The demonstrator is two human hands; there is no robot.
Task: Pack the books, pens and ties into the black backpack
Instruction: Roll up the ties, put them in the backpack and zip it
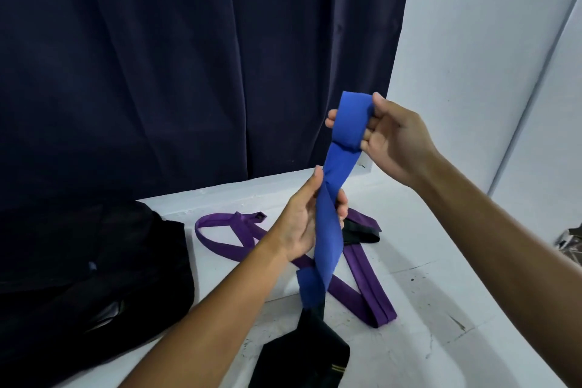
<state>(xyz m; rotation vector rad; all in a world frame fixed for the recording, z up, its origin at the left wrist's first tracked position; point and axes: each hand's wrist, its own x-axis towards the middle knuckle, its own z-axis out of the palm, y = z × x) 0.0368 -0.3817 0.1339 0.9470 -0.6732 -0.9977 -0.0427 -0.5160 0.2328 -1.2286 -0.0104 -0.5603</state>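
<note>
We held the blue tie (330,198) up in the air above the white tabletop (425,309), stretched between both hands. Our right hand (390,138) had its grip closed on the top end, where the cloth was wound or folded over the fingers, thumb on the far edge. Our left hand (302,220) gripped the tie lower down, fingers curled round the twisted middle, and the tail hung free below it, ending just above the tabletop.

The tie looked light and quite limp: it twisted along its length and sagged wherever we did not hold it. We judged it would slip and unroll if let go, so the wound part at the top wanted a firm pinch across its full width, while the lower hand only guided the loose length. It seemed in no way fragile.

The purple tie (362,274) lay looped on the tabletop below, with a black tie (362,235) partly across it and another dark cloth piece (302,353) nearer us. The black backpack (94,277) sat at the left, just beside the ties; we could not tell whether it stood open.
</note>
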